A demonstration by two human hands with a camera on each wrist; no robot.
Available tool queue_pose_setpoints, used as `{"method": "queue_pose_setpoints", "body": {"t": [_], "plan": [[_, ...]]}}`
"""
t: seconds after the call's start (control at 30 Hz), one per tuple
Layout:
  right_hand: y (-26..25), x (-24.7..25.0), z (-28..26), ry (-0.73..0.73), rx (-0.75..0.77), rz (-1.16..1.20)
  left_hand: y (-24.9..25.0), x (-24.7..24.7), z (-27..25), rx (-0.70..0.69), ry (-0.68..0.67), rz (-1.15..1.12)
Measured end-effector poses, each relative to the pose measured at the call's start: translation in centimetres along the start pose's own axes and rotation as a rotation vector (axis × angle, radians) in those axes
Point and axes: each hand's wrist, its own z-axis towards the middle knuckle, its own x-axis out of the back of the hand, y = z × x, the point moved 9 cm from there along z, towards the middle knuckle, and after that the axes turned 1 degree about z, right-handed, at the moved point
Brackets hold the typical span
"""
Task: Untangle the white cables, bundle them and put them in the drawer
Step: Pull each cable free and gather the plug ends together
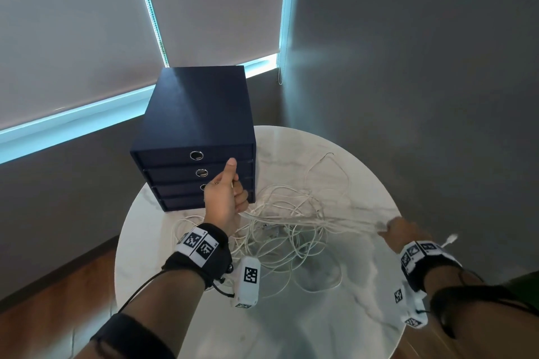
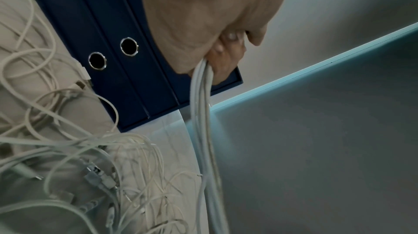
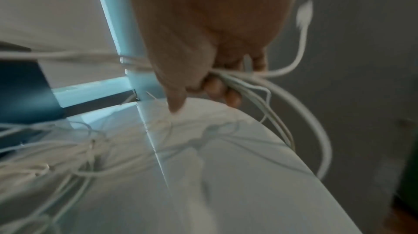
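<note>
Hands [image 1: 226,198] [image 1: 401,232] stretching white cables [image 1: 315,220] left-right.

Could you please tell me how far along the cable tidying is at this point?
Early stage. Nothing is finished: most white cables lie tangled on the table. In hand: the left hand and right hand each grip several strands stretched between them. Left: finishing the untangling, bundling, and opening a drawer of the blue drawer box, where all visible drawers are closed.
</note>
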Motion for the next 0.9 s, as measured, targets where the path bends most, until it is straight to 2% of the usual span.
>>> {"method": "queue_pose_setpoints", "body": {"t": [0.07, 0.13, 0.23, 0.37, 0.47, 0.53, 0.63, 0.7, 0.8, 0.9], "plan": [[-0.1, -2.6, -0.5, -0.161, 0.000, 0.005, -0.1, 0.4, 0.0, 0.001, 0.004, 0.027], [-2.4, -2.9, -2.1, -0.301, 0.063, -0.035, -0.4, 0.5, 0.0, 0.002, 0.008, 0.052], [-8.5, -0.3, -4.5, -0.324, 0.269, -0.060, -1.0, -0.2, -0.2, 0.004, 0.001, 0.062], [-19.5, 3.6, -9.8, -0.315, 0.631, 0.358, -1.7, -1.9, -0.9, 0.005, -0.031, 0.067], [-25.5, 3.4, -13.2, -0.396, 0.744, 0.549, -1.5, -3.0, -1.2, -0.026, -0.052, 0.062], [-27.7, 2.7, -14.1, -0.335, 0.769, 0.557, -1.2, -2.9, -1.1, -0.029, -0.025, 0.033], [-28.3, 2.0, -13.8, -0.206, 0.766, 0.564, -1.2, -1.9, -0.7, -0.044, -0.034, 0.000], [-28.4, 2.0, -13.7, -0.164, 0.773, 0.566, -1.5, -1.0, -0.7, -0.053, -0.090, 0.101], [-28.4, 2.5, -13.1, -0.102, 0.763, 0.566, -3.7, -0.9, -1.8, 0.012, -0.230, 0.261], [-28.7, 1.6, -12.6, -0.070, 0.784, 0.427, -4.9, -0.8, -2.7, 0.045, -0.210, 0.285]]}}
